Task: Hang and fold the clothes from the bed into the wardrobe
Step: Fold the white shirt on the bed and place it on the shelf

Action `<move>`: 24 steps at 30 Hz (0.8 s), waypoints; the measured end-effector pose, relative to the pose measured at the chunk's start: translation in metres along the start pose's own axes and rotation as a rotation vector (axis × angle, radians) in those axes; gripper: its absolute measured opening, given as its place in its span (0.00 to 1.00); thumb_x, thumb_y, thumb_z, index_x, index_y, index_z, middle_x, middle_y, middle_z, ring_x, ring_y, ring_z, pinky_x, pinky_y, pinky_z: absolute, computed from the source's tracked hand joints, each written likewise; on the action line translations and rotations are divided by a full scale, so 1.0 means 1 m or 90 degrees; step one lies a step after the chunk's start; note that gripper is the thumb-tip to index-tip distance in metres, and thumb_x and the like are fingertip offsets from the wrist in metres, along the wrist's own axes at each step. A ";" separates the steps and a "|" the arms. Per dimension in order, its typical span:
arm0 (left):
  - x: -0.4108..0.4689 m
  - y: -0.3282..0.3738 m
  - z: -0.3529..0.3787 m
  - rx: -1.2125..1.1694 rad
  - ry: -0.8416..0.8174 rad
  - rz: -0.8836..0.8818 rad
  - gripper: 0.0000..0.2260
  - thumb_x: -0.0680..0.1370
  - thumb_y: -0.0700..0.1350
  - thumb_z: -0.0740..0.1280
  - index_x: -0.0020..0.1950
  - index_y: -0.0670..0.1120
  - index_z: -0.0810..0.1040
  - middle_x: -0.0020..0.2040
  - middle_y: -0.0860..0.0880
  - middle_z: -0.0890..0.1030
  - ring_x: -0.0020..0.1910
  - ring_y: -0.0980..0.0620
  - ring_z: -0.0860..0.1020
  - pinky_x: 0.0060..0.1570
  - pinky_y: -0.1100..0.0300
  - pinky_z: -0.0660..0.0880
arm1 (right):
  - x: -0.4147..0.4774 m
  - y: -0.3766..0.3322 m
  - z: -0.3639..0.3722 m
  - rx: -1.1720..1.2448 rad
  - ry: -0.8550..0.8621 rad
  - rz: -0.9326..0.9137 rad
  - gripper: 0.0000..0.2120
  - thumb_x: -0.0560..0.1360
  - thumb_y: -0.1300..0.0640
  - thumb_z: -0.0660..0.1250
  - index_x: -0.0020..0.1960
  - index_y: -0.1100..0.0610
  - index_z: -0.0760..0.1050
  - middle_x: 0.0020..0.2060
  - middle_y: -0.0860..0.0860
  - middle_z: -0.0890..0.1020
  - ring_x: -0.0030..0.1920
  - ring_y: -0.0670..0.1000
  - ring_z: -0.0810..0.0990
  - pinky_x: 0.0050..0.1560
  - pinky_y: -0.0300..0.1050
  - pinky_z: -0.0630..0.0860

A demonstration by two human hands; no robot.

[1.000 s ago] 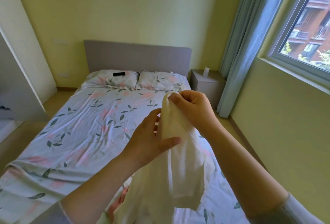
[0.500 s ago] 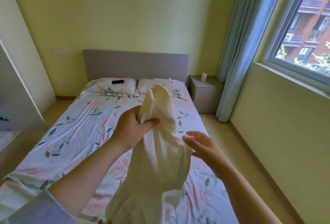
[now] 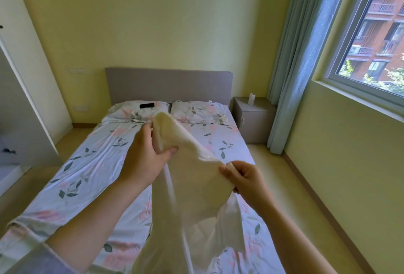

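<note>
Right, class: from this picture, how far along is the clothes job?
Done: no other clothes show on the visible bed. In hand: the left hand and right hand both grip a cream garment, held up. Left: folding or hanging it, then putting it in the wardrobe at the left.

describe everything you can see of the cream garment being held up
The cream garment is plain, soft-looking fabric with no print. It is held in the air above the bed. Its top end humps over the left hand, which grips it; the right hand pinches an edge lower down, drawing a span taut between them. The rest hangs in loose folds past the bottom edge. Its type cannot be told.
</note>
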State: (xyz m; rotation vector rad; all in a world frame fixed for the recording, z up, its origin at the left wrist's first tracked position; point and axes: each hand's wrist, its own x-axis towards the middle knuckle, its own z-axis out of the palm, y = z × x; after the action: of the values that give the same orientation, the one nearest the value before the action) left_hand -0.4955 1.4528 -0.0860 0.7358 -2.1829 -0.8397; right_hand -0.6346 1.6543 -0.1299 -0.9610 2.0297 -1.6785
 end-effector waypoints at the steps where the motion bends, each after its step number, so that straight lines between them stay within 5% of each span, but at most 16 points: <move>1: -0.002 -0.001 -0.003 0.038 0.012 0.039 0.34 0.70 0.51 0.76 0.71 0.46 0.65 0.64 0.47 0.73 0.62 0.48 0.72 0.59 0.54 0.73 | 0.004 -0.005 -0.001 -0.011 0.010 -0.027 0.22 0.77 0.51 0.70 0.35 0.68 0.69 0.28 0.52 0.68 0.29 0.48 0.67 0.30 0.38 0.67; 5: -0.015 0.007 -0.004 0.090 -0.089 0.207 0.35 0.70 0.59 0.74 0.73 0.53 0.65 0.72 0.54 0.67 0.71 0.54 0.65 0.67 0.61 0.61 | 0.019 -0.028 0.002 -0.048 -0.006 -0.075 0.14 0.75 0.54 0.72 0.35 0.61 0.77 0.29 0.51 0.74 0.29 0.46 0.70 0.31 0.38 0.68; 11: -0.019 0.017 0.013 -0.028 -0.285 0.136 0.35 0.67 0.66 0.71 0.71 0.64 0.63 0.65 0.69 0.70 0.64 0.65 0.67 0.56 0.70 0.65 | 0.028 -0.060 0.018 -0.107 -0.061 -0.130 0.07 0.75 0.53 0.72 0.43 0.55 0.83 0.35 0.53 0.82 0.29 0.43 0.74 0.31 0.35 0.73; 14: -0.010 0.020 0.013 -0.077 -0.317 0.116 0.22 0.70 0.60 0.73 0.60 0.54 0.76 0.53 0.57 0.80 0.54 0.57 0.78 0.48 0.58 0.77 | 0.028 -0.067 0.021 -0.061 -0.051 -0.134 0.03 0.75 0.54 0.72 0.43 0.53 0.83 0.31 0.46 0.81 0.28 0.41 0.75 0.30 0.34 0.73; 16: -0.007 0.022 0.013 -0.107 -0.319 0.101 0.14 0.72 0.55 0.74 0.51 0.48 0.79 0.45 0.48 0.82 0.45 0.49 0.79 0.44 0.49 0.77 | 0.026 -0.069 0.019 -0.051 -0.029 -0.135 0.04 0.75 0.54 0.73 0.46 0.54 0.83 0.33 0.46 0.83 0.29 0.42 0.77 0.31 0.35 0.74; 21: 0.000 0.022 0.009 -0.182 -0.290 0.092 0.08 0.74 0.48 0.73 0.48 0.45 0.82 0.44 0.44 0.84 0.44 0.46 0.82 0.46 0.50 0.78 | 0.015 -0.055 0.001 -0.021 0.020 -0.094 0.07 0.78 0.55 0.68 0.53 0.55 0.82 0.42 0.51 0.85 0.40 0.49 0.84 0.44 0.43 0.82; 24: 0.010 0.028 0.003 -0.225 -0.255 0.106 0.04 0.75 0.47 0.72 0.47 0.47 0.82 0.43 0.51 0.85 0.43 0.53 0.83 0.44 0.63 0.78 | 0.007 -0.030 -0.010 -0.038 0.051 -0.023 0.07 0.78 0.55 0.68 0.54 0.56 0.81 0.46 0.52 0.85 0.44 0.52 0.84 0.48 0.45 0.82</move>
State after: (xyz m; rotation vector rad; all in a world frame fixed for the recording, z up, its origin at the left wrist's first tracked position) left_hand -0.5109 1.4648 -0.0633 0.2187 -2.3021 -1.3272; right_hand -0.6377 1.6547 -0.0974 -0.9711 2.1363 -1.7099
